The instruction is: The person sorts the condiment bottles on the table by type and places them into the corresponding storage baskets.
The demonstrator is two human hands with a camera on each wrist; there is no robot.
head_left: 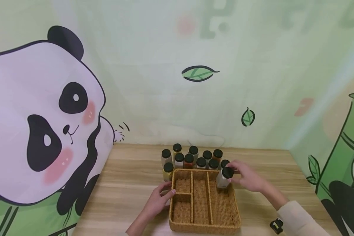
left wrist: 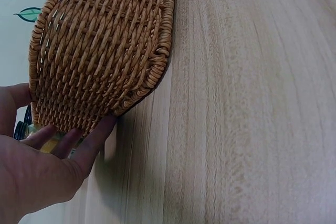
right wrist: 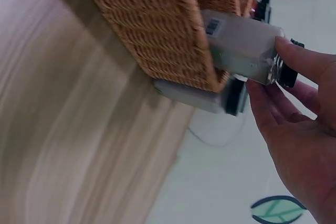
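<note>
A wicker basket [head_left: 205,226] with four compartments stands on the table. My right hand [head_left: 247,177] pinches a black-capped jar [head_left: 223,179] of pale contents near its cap, at the back of the basket's right compartment. In the right wrist view the jar [right wrist: 244,45] reaches over the basket's rim [right wrist: 197,30], between the thumb and fingers of my right hand [right wrist: 299,114]. The left hand [head_left: 157,200] touches the basket's left side, thumb on the rim. In the left wrist view the fingers of my left hand [left wrist: 52,166] lie against the woven wall [left wrist: 100,40].
Several black-capped jars [head_left: 188,161] stand behind the basket, and a yellow one [head_left: 167,171] is by its back left corner. Another jar [right wrist: 191,97] stands outside the basket's back right corner. A small black object [head_left: 276,226] lies on the table [head_left: 129,177] at the right.
</note>
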